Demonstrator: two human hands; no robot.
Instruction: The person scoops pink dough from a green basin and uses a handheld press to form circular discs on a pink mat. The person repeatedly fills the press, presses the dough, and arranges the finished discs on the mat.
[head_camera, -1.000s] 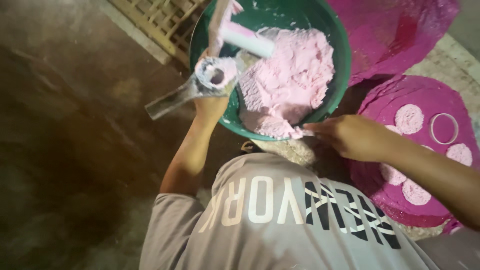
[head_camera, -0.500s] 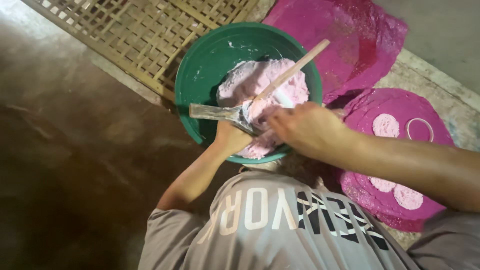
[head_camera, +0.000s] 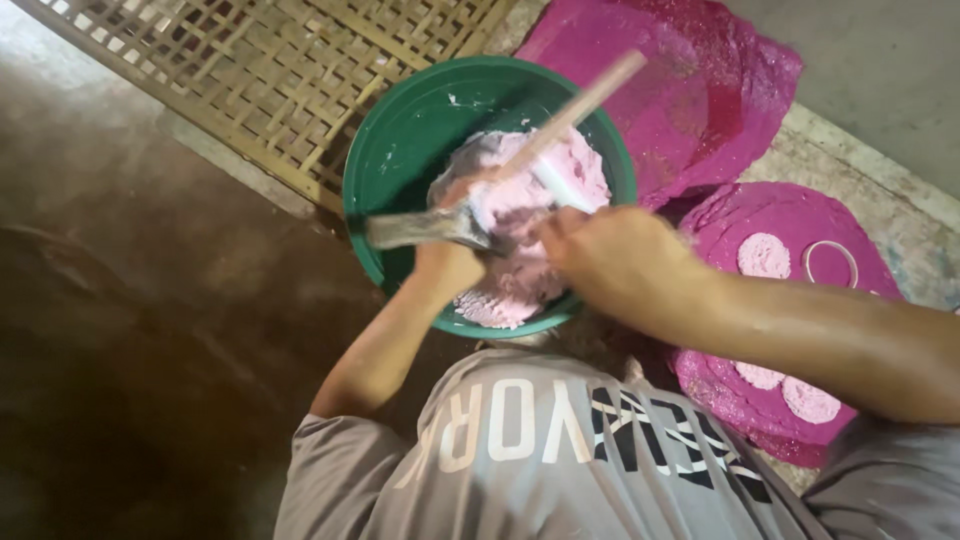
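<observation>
Over green basin (head_camera: 400, 130): L hand (head_camera: 447, 268) grips scraper (head_camera: 425, 228) (pink dough (head_camera: 520, 210)).

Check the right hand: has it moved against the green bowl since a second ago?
Yes. The right hand was off the green bowl rim on its right; it now sits over the pink paste at the wooden stick.

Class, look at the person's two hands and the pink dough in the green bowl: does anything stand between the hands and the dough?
Nothing visible does. The left hand and right hand are over the green bowl, right at the pink dough, holding a metal scraper and a wooden stick.
</observation>
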